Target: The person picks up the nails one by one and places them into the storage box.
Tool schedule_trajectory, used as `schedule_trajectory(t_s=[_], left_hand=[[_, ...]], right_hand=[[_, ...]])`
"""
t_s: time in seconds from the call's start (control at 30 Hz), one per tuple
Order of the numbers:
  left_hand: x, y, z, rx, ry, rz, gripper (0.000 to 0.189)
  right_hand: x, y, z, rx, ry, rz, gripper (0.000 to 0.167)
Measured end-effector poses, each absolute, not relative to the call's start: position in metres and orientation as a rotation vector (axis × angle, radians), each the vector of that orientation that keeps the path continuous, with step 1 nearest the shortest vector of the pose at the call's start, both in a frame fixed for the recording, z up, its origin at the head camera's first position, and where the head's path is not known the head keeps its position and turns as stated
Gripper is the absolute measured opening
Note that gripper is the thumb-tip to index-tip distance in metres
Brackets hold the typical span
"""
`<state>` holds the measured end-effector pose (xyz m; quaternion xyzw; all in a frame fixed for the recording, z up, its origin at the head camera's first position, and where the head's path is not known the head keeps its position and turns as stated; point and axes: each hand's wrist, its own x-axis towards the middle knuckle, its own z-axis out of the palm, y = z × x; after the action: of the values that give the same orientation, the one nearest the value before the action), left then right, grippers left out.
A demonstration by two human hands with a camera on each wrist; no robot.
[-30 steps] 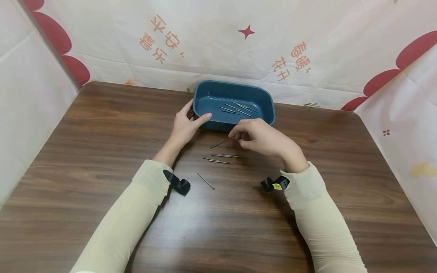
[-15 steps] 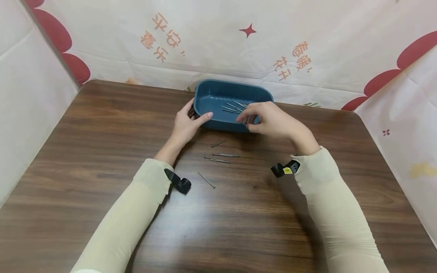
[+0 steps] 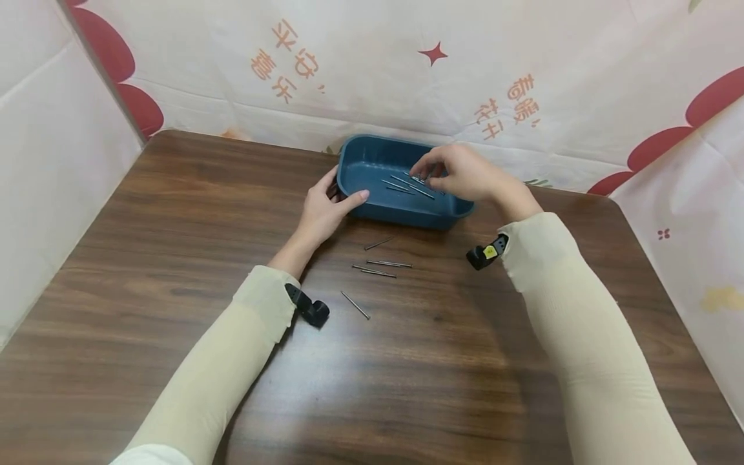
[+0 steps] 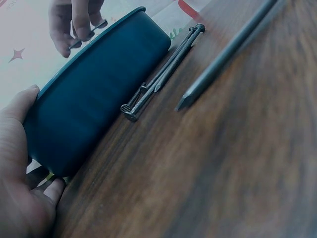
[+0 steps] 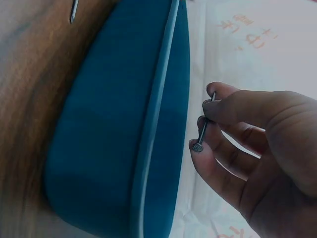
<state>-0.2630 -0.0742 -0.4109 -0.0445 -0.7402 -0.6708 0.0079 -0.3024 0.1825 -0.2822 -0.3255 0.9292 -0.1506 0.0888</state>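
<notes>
My left hand (image 3: 321, 210) grips the left end of a blue plastic bin (image 3: 401, 215), thumb over the near rim and fingers round the outside. Over the bin's right half, my right hand (image 3: 459, 173) pinches a single nail (image 5: 203, 130) between thumb and fingertips; its flat head shows in the right wrist view. Several steel nails (image 3: 407, 187) lie loosely in the bin below that hand. On the table in front of the bin, more loose nails (image 3: 378, 272) lie roughly parallel, and one nail (image 3: 355, 305) lies apart, nearer to me.
The bin stands at the back edge of a brown wood-grain table (image 3: 192, 226). Right behind it hangs a white printed cloth (image 3: 372, 71), and similar cloth closes off both sides.
The right hand has lifted off the table with a nail, moving up and away from me across the near rim to over the bin. The left hand keeps its grip.
</notes>
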Motion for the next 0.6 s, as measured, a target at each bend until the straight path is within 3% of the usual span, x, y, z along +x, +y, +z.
schedule_trajectory(t_s=[0.6], left_hand=[[-0.261, -0.072, -0.411, -0.152, -2.322, -2.053, 0.082]], right_hand=[[-0.346, 0.170, -0.293, -0.812, 2.708, -0.369, 0.028]])
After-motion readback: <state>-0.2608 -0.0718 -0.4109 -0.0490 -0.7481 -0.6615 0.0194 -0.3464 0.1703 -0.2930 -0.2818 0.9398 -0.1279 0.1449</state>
